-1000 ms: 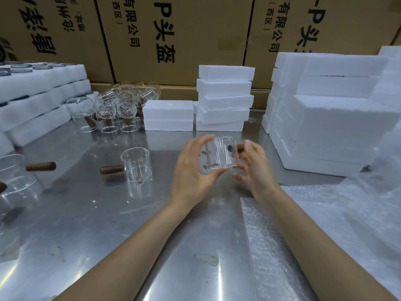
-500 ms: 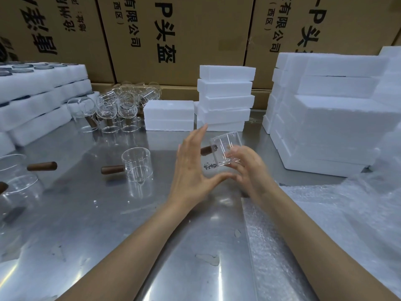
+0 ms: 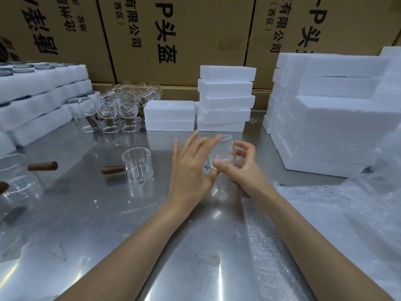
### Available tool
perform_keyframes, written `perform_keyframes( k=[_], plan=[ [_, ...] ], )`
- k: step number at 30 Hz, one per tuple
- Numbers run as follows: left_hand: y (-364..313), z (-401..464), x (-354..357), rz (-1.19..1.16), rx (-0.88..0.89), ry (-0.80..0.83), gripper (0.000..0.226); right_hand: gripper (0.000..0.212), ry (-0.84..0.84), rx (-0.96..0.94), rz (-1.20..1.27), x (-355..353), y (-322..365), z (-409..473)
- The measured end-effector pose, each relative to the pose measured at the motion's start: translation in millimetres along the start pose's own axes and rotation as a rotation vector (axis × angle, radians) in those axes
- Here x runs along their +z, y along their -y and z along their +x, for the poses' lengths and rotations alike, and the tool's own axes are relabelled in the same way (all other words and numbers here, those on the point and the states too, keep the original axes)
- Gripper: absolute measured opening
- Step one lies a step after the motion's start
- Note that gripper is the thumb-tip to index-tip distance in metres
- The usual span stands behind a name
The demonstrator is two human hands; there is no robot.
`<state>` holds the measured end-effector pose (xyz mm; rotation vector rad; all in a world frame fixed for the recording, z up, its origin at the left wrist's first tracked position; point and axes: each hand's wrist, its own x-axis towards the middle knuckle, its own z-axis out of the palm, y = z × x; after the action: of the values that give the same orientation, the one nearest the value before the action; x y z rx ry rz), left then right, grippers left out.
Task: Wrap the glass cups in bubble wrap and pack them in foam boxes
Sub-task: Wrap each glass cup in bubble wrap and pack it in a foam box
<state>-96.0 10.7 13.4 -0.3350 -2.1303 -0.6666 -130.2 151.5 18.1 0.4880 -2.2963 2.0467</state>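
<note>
Left of my grip a handled glass cup (image 3: 137,167) stands apart on the tabletop (image 3: 91,213), my left hand (image 3: 191,164) lies flat-fingered against the cup (image 3: 223,152) my right hand (image 3: 243,164) pinches, bubble wrap (image 3: 325,213) lying rightward.

"有限公司" and "头盔" are printed in black on the middle cardboard carton (image 3: 180,38). The same characters are repeated on the right carton (image 3: 321,25).

Bare table (image 3: 91,213) nearside; foam boxes (image 3: 225,101) and cups (image 3: 112,111) behind.
</note>
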Motion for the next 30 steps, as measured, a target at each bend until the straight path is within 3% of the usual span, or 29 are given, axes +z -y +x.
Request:
perform_keyframes(
  k=[5,10,13,16,20,23,28,30],
  plan=[
    [-5.9,0.5,0.5,-0.009,0.038,-0.053,0.084,0.045,-0.091,-0.060,0.004,-2.6,-8.5,6.9],
    [-6.0,-0.1,-2.0,-0.165,-0.036,-0.064,0.100,0.044,-0.060,0.066,0.162,-5.3,-4.7,9.5],
    [-1.9,0.0,0.2,-0.206,-0.079,-0.027,0.093,0.045,-0.016,0.083,0.168,-5.5,-3.2,7.2],
    [0.4,1.2,0.6,-0.319,-0.093,-0.010,0.063,0.037,0.073,0.125,0.142,-3.4,1.1,4.8],
    [3.4,2.2,0.7,-0.286,-0.110,-0.082,0.059,0.054,0.160,0.162,0.171,-4.6,2.4,1.4],
    [5.4,3.7,0.0,-0.239,-0.099,-0.093,0.059,0.076,0.111,0.126,0.099,-3.6,1.1,-1.6],
    [2.7,3.5,0.1,-0.168,-0.062,-0.042,0.058,0.071,0.009,0.062,0.027,-1.7,2.3,-1.6],
    [-0.4,3.7,0.5,-0.213,-0.070,0.000,0.073,0.062,-0.014,0.064,0.029,-2.0,1.0,-0.4]
  ],
)
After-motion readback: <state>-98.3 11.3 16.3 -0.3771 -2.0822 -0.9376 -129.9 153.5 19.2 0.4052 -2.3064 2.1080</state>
